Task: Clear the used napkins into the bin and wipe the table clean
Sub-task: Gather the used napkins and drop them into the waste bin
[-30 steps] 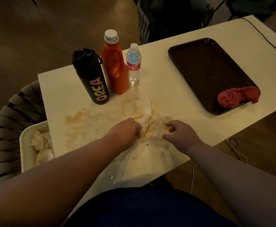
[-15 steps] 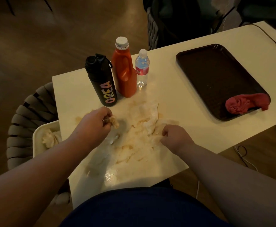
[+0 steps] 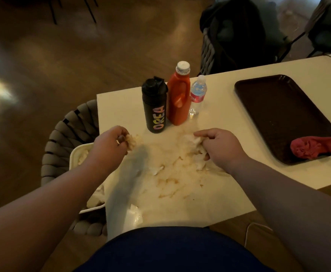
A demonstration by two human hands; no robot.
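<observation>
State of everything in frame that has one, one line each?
left hand: grips a napkin wad
right hand: grips a soiled napkin
black bottle: upright, lid shut
orange bottle: upright, capped
water bottle: upright, capped
red cloth: crumpled on the tray
bin: holds used napkins
table: stained, not wiped

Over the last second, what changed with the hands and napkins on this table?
The left hand pulled a stained napkin wad out of the pile and carried it left, toward the bin beside the table edge. The right hand, which was pinching at the pile's right side, now grips a crumpled napkin there. The three bottles, the tray and the red cloth on it stayed put.
</observation>
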